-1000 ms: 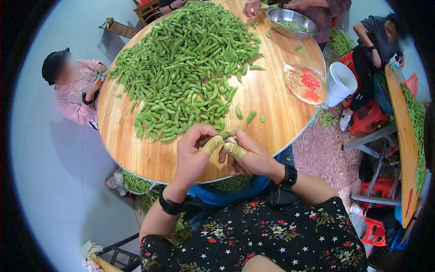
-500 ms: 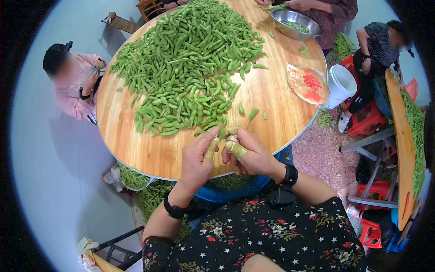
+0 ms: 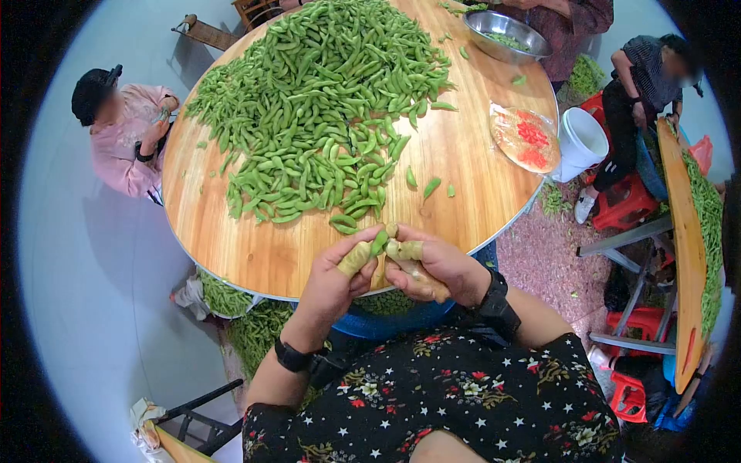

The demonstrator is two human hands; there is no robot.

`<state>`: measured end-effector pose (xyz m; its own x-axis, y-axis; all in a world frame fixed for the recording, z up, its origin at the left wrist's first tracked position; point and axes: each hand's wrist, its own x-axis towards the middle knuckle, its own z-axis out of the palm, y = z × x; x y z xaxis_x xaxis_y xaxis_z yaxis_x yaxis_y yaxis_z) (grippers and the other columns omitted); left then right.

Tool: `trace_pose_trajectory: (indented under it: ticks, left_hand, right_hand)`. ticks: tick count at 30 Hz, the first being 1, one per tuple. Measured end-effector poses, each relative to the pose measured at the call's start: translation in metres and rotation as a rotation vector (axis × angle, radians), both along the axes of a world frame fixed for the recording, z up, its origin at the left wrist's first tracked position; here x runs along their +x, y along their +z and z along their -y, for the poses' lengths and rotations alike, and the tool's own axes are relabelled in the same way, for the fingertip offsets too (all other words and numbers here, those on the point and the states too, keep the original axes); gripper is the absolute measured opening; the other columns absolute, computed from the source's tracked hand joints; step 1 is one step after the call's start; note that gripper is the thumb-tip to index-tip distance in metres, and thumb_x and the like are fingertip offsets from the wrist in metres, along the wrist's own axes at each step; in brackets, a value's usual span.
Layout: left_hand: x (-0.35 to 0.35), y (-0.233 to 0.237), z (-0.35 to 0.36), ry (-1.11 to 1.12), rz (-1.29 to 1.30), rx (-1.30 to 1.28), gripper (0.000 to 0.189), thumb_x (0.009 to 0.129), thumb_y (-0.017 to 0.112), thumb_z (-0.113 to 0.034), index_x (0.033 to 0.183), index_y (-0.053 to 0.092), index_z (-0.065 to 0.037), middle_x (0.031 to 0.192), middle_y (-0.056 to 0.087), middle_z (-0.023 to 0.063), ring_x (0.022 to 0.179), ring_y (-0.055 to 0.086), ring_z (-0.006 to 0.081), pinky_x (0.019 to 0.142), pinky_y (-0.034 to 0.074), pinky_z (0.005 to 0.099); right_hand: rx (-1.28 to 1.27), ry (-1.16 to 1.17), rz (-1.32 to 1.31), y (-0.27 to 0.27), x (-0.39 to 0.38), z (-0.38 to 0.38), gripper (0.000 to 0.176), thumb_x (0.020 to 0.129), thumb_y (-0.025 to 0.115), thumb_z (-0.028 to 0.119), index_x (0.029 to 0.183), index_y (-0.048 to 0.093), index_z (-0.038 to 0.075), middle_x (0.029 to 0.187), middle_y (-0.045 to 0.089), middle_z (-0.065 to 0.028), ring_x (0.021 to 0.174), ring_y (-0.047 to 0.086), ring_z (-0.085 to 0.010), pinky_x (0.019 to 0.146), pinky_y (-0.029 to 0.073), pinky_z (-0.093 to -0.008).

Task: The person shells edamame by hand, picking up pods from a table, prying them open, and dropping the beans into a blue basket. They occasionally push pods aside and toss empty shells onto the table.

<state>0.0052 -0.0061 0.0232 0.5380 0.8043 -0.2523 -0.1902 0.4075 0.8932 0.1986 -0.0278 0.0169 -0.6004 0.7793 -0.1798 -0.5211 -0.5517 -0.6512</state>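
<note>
A green edamame pod (image 3: 378,243) is pinched in my left hand (image 3: 330,278), between the thumb and curled fingers. My right hand (image 3: 444,266) meets it from the other side, its thumb and fingers closed at the pod's right end; the exact contact is partly hidden. Yellowish tape wraps fingers on both hands. Both hands are held over the near edge of the round wooden table (image 3: 486,193). Just beyond them spreads a large heap of edamame pods (image 3: 324,100), with a few single pods (image 3: 431,187) lying to its right.
A blue tub (image 3: 386,322) is below the table edge. On the right are a flat packet with red print (image 3: 525,139), a white bucket (image 3: 580,143) and a metal bowl (image 3: 505,37). Other people sit around, one in pink (image 3: 127,143) at the left. A second table (image 3: 683,270) stands far right.
Both hands have moved slightly down toward my body and stay close together. The pod between them shows more clearly. The person at the right has lowered an arm toward a basket.
</note>
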Motion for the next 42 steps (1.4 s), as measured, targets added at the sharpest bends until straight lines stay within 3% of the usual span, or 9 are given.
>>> trace_pose_trajectory:
  ticks: [4, 6, 7, 11, 16, 18, 20, 23, 42]
  left_hand:
    - [0.002, -0.008, -0.002, 0.039, -0.093, 0.053, 0.033, 0.092, 0.057, -0.012, 0.124, 0.056, -0.005, 0.07, 0.055, 0.0002, 0.052, 0.047, 0.0072, 0.046, 0.037, 0.0201]
    - [0.002, -0.008, -0.002, 0.134, -0.607, 1.25, 0.031, 0.086, 0.063, -0.007, 0.117, 0.059, -0.003, 0.078, 0.062, 0.0072, 0.063, 0.059, 0.0139, 0.054, 0.048, 0.026]
    - [0.002, -0.001, 0.001, 0.105, -0.772, 1.286, 0.027, 0.082, 0.065, -0.001, 0.109, 0.06, 0.0, 0.086, 0.065, 0.0119, 0.075, 0.065, 0.0189, 0.063, 0.052, 0.0301]
    - [0.005, -0.003, 0.003, 0.164, -0.792, 1.342, 0.02, 0.085, 0.062, -0.003, 0.105, 0.061, 0.001, 0.082, 0.065, 0.0104, 0.072, 0.064, 0.0176, 0.062, 0.05, 0.028]
    - [0.002, -0.021, -0.003, 0.179, -0.33, 0.367, 0.015, 0.087, 0.053, -0.003, 0.098, 0.062, 0.002, 0.08, 0.066, 0.0126, 0.071, 0.065, 0.0211, 0.065, 0.05, 0.0292]
    - [0.002, -0.01, -0.001, 0.148, -0.501, 0.6, 0.018, 0.084, 0.052, 0.002, 0.1, 0.061, 0.002, 0.084, 0.066, 0.0146, 0.075, 0.065, 0.0244, 0.069, 0.051, 0.0311]
    - [0.003, -0.007, 0.0, 0.118, -0.674, 0.833, 0.023, 0.08, 0.051, 0.006, 0.101, 0.06, 0.003, 0.088, 0.065, 0.0166, 0.079, 0.065, 0.0277, 0.072, 0.052, 0.033]
    - [0.004, -0.011, 0.003, 0.078, -0.693, 1.222, 0.035, 0.074, 0.053, 0.008, 0.108, 0.058, 0.001, 0.098, 0.063, 0.0206, 0.093, 0.062, 0.0387, 0.08, 0.05, 0.0407]
    - [-0.002, -0.013, -0.007, 0.167, -0.781, 1.166, 0.022, 0.075, 0.061, 0.005, 0.096, 0.064, -0.001, 0.087, 0.067, 0.0125, 0.088, 0.064, 0.0294, 0.076, 0.051, 0.0343]
  right_hand:
    - [-0.035, -0.035, 0.109, -0.003, -0.002, -0.001, 0.016, 0.099, 0.038, 0.021, 0.11, 0.042, 0.01, 0.069, 0.056, -0.0061, 0.04, 0.051, -0.0123, 0.033, 0.038, -0.0228]
    - [-0.015, -0.07, 0.185, 0.0, -0.006, 0.0, 0.016, 0.1, 0.037, 0.021, 0.109, 0.042, 0.009, 0.07, 0.057, -0.0067, 0.041, 0.052, -0.0136, 0.034, 0.04, -0.0237]
    - [0.01, -0.09, 0.279, 0.0, -0.008, 0.001, 0.016, 0.1, 0.036, 0.022, 0.108, 0.042, 0.009, 0.071, 0.057, -0.0069, 0.043, 0.053, -0.0144, 0.035, 0.04, -0.0246]
    - [0.111, -0.125, 0.402, -0.001, -0.014, 0.004, 0.018, 0.1, 0.036, 0.024, 0.106, 0.042, 0.008, 0.071, 0.057, -0.0071, 0.044, 0.054, -0.0148, 0.035, 0.04, -0.0253]
    - [0.155, -0.072, 0.578, 0.01, -0.005, 0.001, 0.019, 0.098, 0.044, 0.025, 0.1, 0.045, 0.006, 0.072, 0.056, -0.008, 0.044, 0.053, -0.0165, 0.038, 0.04, -0.0277]
    - [0.154, -0.021, 0.701, 0.008, -0.004, -0.001, 0.02, 0.096, 0.049, 0.025, 0.097, 0.046, 0.005, 0.072, 0.056, -0.0095, 0.048, 0.055, -0.0203, 0.042, 0.042, -0.0308]
    - [0.997, -0.514, 1.144, -0.009, -0.005, -0.005, 0.022, 0.089, 0.059, 0.021, 0.093, 0.047, 0.003, 0.074, 0.054, -0.0144, 0.064, 0.056, -0.0311, 0.056, 0.045, -0.0381]
    - [1.22, -0.453, 1.207, -0.005, -0.005, -0.012, 0.026, 0.08, 0.065, 0.017, 0.091, 0.049, 0.0, 0.079, 0.052, -0.0187, 0.079, 0.053, -0.0379, 0.067, 0.043, -0.0429]
    - [1.143, -0.525, 1.169, -0.01, -0.003, -0.019, 0.013, 0.074, 0.058, 0.002, 0.084, 0.051, -0.001, 0.076, 0.053, -0.0203, 0.074, 0.056, -0.0393, 0.064, 0.044, -0.0446]
